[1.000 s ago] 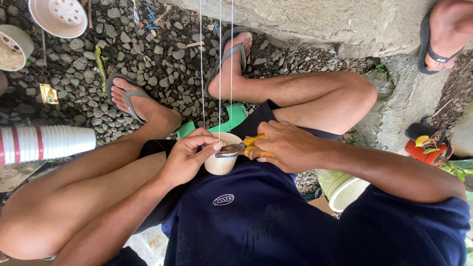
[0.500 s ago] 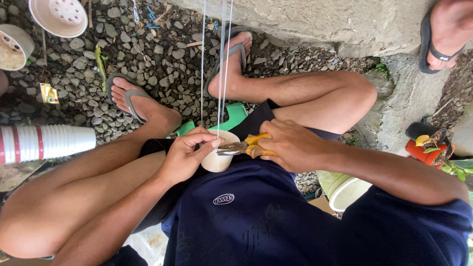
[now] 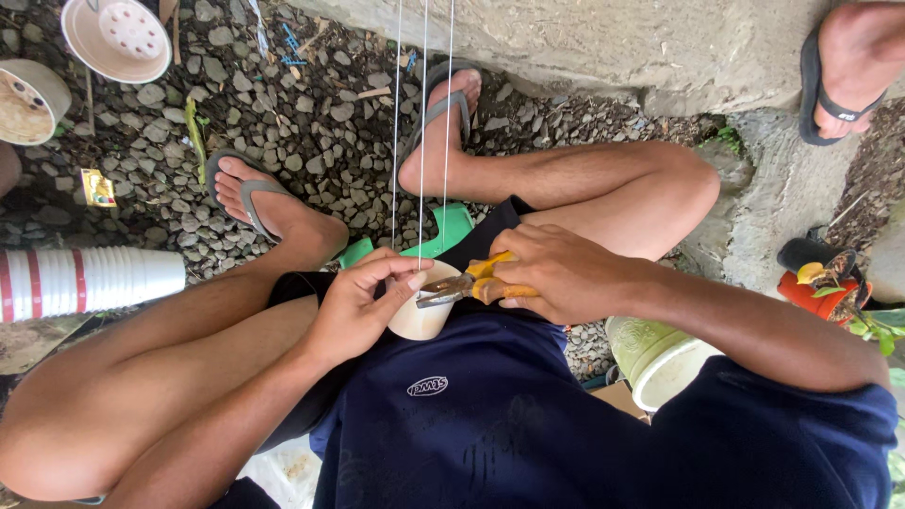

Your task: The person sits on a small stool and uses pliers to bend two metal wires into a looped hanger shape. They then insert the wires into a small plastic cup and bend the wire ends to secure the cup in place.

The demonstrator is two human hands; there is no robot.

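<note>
Gravel ground [image 3: 311, 123] with a concrete ledge up top, person sitting low with knees spread. Left hand [image 3: 363, 306] is pinched on the rim of a small cream plastic pot [image 3: 419, 320] held in the lap, thumb and forefinger closed right where the thin white wires [image 3: 421, 141] come down into it. Right hand [image 3: 556, 273] is wrapped tight around yellow-handled pliers [image 3: 462, 285], nose pointing at that same spot on the rim. Compared with a second ago, barely anything moved: same grip, pliers nudged a touch closer to the fingertips, so it looks like the fiddly bit at the wire end is in progress, not finished. Around them: a stack of white cups [image 3: 90, 280] off to one side, a pale green bucket [image 3: 660, 358] by the other thigh, two empty pots [image 3: 118, 38] on the gravel, someone else's sandalled foot [image 3: 853, 61] at the corner.
</note>
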